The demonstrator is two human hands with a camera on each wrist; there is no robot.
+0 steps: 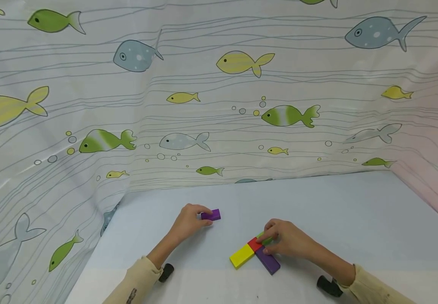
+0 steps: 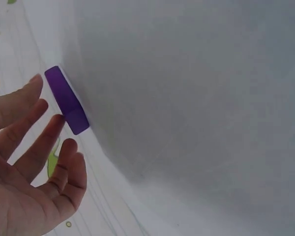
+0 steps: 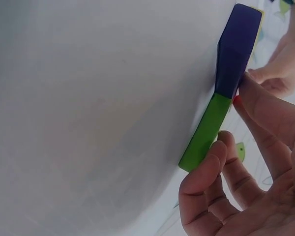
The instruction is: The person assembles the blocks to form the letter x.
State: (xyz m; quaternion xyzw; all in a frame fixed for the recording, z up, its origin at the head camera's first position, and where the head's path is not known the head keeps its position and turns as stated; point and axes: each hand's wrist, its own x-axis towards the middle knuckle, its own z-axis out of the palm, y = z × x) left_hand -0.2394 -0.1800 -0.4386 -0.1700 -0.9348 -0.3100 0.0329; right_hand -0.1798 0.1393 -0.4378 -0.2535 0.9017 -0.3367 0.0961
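Note:
A purple block (image 1: 213, 215) lies toward the back left of the white table. Around its left end is my left hand (image 1: 190, 220), thumb on the near side and fingers on the far side. The left wrist view has the thumb (image 2: 29, 93) just off the block (image 2: 66, 98), a fingertip right at its edge. A small red block (image 1: 254, 243) meets a yellow block (image 1: 242, 256), a dark purple block (image 1: 268, 261) and a green block (image 3: 206, 130). Over these curves my right hand (image 1: 289, 238), index fingertip on the red, thumb at the dark purple one. It partly hides the green block.
The white table (image 1: 188, 283) runs back to a fish-patterned curtain (image 1: 241, 139), which also hangs on the left. A pinkish stretch (image 1: 428, 177) borders the right side. Black devices (image 1: 328, 286) sit under both wrists.

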